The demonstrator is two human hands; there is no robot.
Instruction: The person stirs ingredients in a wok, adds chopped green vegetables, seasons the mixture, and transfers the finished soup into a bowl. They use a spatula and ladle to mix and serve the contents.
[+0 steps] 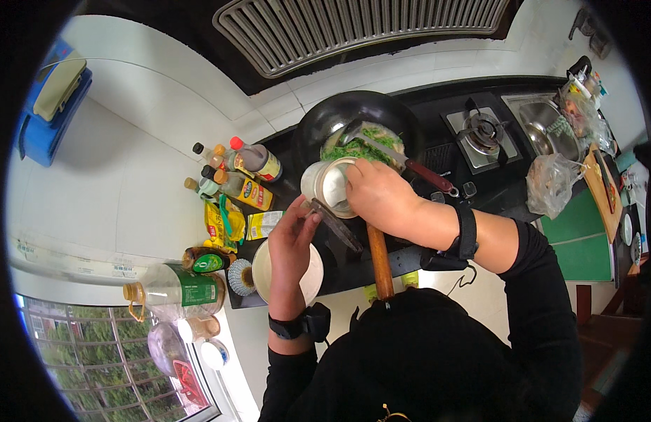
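Observation:
My left hand (293,240) holds a dark, flat lid (337,226) by its edge, tilted. Against the rim of a pale, wide-mouthed jar (316,182) rests my right hand (378,192); its fingertips reach the opening and are partly hidden, so their grip cannot be told. Just beyond the jar stands a black wok (315,126) with a wooden handle (380,258) pointing towards me. Chopped leafy greens (375,134) in liquid lie in the wok. A metal ladle with a dark red handle (431,175) leans across its right rim.
Sauce bottles (257,161) and a yellow packet (215,227) stand at left, near a cream bowl (316,269), a scrubbing brush (242,276) and a large oil jug (172,291). To the right are a gas burner (483,132), a steel sink (547,116), a plastic bag (552,184) and a cutting board (599,195).

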